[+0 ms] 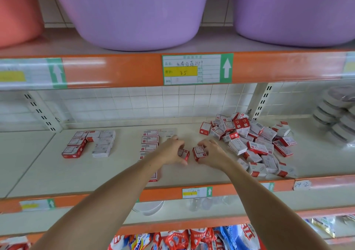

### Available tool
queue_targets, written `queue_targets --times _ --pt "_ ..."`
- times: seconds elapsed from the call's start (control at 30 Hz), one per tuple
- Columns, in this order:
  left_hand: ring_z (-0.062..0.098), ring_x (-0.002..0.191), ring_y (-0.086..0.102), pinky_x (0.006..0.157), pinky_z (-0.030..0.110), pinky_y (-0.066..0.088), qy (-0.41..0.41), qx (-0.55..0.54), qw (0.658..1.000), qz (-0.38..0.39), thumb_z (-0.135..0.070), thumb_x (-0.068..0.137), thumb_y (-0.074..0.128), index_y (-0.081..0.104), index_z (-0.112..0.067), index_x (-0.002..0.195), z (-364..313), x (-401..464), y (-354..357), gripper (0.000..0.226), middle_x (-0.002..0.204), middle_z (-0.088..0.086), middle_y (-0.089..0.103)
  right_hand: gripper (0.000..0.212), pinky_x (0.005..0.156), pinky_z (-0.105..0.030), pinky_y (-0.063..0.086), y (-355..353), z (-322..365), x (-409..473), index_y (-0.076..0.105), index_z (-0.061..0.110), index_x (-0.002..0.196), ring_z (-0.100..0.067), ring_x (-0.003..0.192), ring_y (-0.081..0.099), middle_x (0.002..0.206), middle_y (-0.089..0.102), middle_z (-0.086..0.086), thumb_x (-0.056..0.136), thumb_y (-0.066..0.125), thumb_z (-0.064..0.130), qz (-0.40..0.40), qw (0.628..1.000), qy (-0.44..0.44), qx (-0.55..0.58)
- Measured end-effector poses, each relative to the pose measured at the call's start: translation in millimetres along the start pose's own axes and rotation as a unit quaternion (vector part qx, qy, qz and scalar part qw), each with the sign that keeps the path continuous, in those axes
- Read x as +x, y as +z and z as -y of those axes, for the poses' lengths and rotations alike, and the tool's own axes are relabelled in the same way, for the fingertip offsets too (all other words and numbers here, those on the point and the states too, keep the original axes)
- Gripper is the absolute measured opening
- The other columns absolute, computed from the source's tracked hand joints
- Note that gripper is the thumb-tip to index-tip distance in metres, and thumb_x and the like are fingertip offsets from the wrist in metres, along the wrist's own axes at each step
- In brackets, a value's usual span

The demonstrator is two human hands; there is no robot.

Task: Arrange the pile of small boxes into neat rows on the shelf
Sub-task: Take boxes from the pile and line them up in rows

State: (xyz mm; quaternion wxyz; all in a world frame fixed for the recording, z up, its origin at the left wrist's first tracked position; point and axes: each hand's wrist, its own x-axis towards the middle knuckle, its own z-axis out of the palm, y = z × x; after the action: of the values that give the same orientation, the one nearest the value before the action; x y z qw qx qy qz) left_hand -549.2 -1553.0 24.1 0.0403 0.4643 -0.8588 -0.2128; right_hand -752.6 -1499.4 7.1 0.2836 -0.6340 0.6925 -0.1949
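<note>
The pile of small boxes [251, 142] lies heaped on the right part of the shelf [119, 169], red-and-white cartons tumbled over one another at all angles, some spilling toward the front lip. Two boxes are out of it and in hand. The left hand [172, 149] curls its fingers [179, 144] over the left box [184, 153], thumb below, pinching it down on the shelf. The right hand [212, 151] does the same with the right box [199, 152], fingers arched over its top and pressed on its far edge. The two boxes stand just beside each other with a narrow gap between them.

Left of the hands runs a row in progress [150, 141], boxes laid flat one behind another from the back of the shelf toward the front, partly hidden under the left forearm. Farther left sits a finished block [89, 143] of two short columns.

My reading is that this is the placing step: both boxes are being squared up to start or extend a column beside the row. The next move, as I see it, calls for sliding the pair leftward until they touch the row, edges flush and labels the same way up, then reaching right into the pile again. Most of the pile is not yet sorted, so the job looks well short of half done.

Above, purple basins [134, 13] sit on the upper shelf.
</note>
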Motion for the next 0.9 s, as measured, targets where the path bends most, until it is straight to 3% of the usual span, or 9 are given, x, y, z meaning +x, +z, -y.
queue_targets --times 0.13,0.2,0.3,0.4,0.6,0.9 --pt "0.022 0.091 0.056 0.08 0.037 0.049 -0.002 -0.02 1.0 0.005 -0.043 0.063 0.09 0.059 -0.011 0.101 -3 2 3 0.058 0.101 0.001 0.055 0.07 0.086 -0.027 0.045 4 2 -1 0.051 0.024 0.13 -0.018 0.108 0.05 0.121 0.041 0.0 0.07 0.084 0.042 -0.013 1.0 0.011 0.005" --pt "0.022 0.091 0.056 0.078 0.035 0.048 0.002 -0.021 1.0 0.005 -0.035 0.065 0.09 0.059 -0.011 0.1 -3 3 4 0.052 0.101 0.004 0.058 0.067 0.088 -0.03 0.048 5 3 -2 0.049 0.025 0.132 -0.02 0.111 0.05 0.122 0.041 0.0 0.074 0.081 0.034 -0.018 1.0 0.004 0.005" --pt "0.023 0.101 0.056 0.085 0.034 0.048 0.007 -0.015 1.0 0.014 -0.028 0.068 0.089 0.063 -0.01 0.113 -3 5 4 0.055 0.111 0.007 0.058 0.071 0.1 -0.039 0.046 7 4 -1 0.043 0.025 0.138 -0.021 0.123 0.044 0.132 0.044 -0.002 0.075 0.077 0.024 -0.007 1.0 -0.011 -0.013" --pt "0.025 0.106 0.054 0.086 0.033 0.046 0.012 0.0 1.0 0.01 -0.026 0.068 0.089 0.065 -0.008 0.115 -2 6 2 0.057 0.112 0.009 0.057 0.065 0.103 -0.038 0.042 9 7 1 0.045 0.018 0.135 -0.021 0.124 0.041 0.132 0.046 -0.002 0.078 0.075 0.024 -0.013 0.999 -0.012 -0.031" --pt "0.025 0.114 0.049 0.092 0.044 0.047 0.012 -0.006 0.997 -0.078 -0.037 0.076 0.081 0.062 -0.013 0.119 11 -3 -12 0.053 0.114 0.006 0.054 0.051 0.099 -0.031 0.04 11 18 12 0.053 0.012 0.129 -0.024 0.119 0.046 0.125 0.05 -0.007 0.083 0.074 0.019 -0.052 0.996 -0.054 -0.042" --pt "0.023 0.117 0.044 0.092 0.041 0.047 -0.067 0.001 0.986 -0.156 -0.035 0.086 0.073 0.056 -0.016 0.132 61 -36 -42 0.052 0.116 0.005 0.053 0.047 0.098 -0.032 0.037 39 83 38 0.054 0.016 0.132 -0.024 0.119 0.04 0.122 0.05 -0.005 0.087 0.067 0.01 -0.053 0.987 -0.135 -0.066"
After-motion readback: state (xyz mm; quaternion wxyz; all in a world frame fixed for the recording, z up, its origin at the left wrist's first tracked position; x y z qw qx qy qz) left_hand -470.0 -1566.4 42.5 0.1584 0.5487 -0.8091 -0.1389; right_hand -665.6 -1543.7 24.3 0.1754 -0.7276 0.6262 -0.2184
